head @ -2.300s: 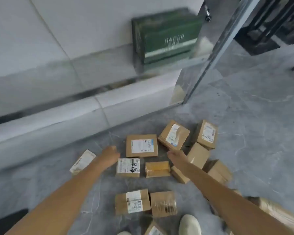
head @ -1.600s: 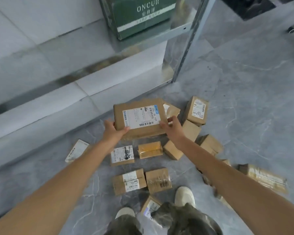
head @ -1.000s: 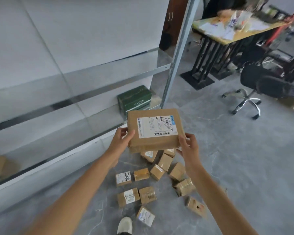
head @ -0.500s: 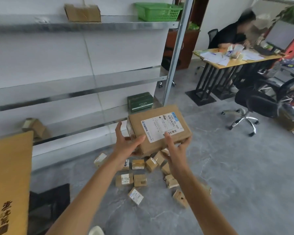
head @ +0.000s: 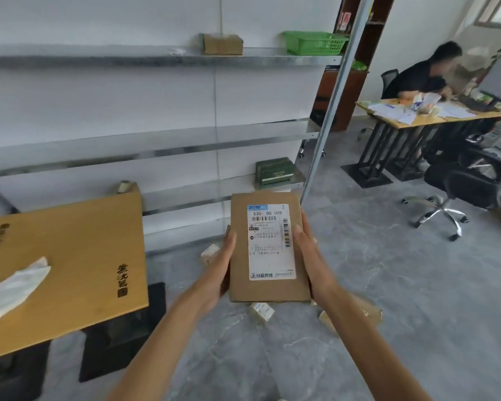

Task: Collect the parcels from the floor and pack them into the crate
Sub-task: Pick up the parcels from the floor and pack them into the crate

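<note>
Parcel [head: 268, 247] is now turned lengthwise, label [head: 271, 241] facing up with its long axis pointing away; half a second ago it sat skewed, label diagonal. Left hand [head: 222, 267] clamps the left edge, right hand [head: 308, 256] the right edge, fingers of both wrapped on the box, held up in the air over the floor [head: 402, 299]. View has swung left: wooden table [head: 70, 256] now fills the left side. Remaining parcels [head: 262, 311] sit mostly hidden beneath the held one.
</note>
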Demonstrator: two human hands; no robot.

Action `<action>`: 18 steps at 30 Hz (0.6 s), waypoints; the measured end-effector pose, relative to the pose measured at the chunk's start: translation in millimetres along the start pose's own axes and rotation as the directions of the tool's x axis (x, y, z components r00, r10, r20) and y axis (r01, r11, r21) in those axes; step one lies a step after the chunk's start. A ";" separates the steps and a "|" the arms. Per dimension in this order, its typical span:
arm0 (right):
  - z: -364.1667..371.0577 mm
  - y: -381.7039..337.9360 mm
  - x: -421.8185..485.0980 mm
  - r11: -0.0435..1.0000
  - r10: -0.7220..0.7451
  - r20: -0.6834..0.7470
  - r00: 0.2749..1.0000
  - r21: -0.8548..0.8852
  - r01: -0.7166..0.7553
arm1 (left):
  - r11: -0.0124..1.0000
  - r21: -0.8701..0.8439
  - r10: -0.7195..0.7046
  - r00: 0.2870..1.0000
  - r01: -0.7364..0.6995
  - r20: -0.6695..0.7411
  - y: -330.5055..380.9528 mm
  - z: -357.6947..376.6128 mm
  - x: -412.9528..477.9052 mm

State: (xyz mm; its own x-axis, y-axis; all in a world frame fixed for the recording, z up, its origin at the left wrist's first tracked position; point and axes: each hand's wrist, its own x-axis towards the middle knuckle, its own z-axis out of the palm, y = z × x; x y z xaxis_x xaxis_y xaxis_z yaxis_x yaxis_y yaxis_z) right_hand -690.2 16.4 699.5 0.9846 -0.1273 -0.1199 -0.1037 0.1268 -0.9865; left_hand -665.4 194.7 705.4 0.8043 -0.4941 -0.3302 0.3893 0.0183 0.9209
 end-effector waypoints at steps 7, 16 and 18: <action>72.9 22.0 -67.4 0.983 0.166 0.002 0.986 0.073 -0.166 | 0.997 0.004 -0.075 0.997 0.075 0.020 -17.0 -52.7 -95.0; 119.6 41.9 -142.2 0.978 0.149 0.088 0.985 0.131 -0.160 | 0.998 0.053 -0.032 0.991 0.039 -0.128 -61.9 -68.6 -206.2; 124.6 48.6 -162.5 0.969 0.202 0.166 0.965 0.112 -0.222 | 1.000 0.020 -0.008 0.981 0.012 -0.194 -74.1 -65.3 -228.7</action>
State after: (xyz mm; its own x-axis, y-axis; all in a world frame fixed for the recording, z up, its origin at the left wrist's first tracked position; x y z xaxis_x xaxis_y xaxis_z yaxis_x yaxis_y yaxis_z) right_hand -837.7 165.8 684.9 0.9529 0.0656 -0.2962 -0.3029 0.2615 -0.9164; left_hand -848.8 363.1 699.2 0.8728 -0.3166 -0.3715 0.3901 -0.0051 0.9208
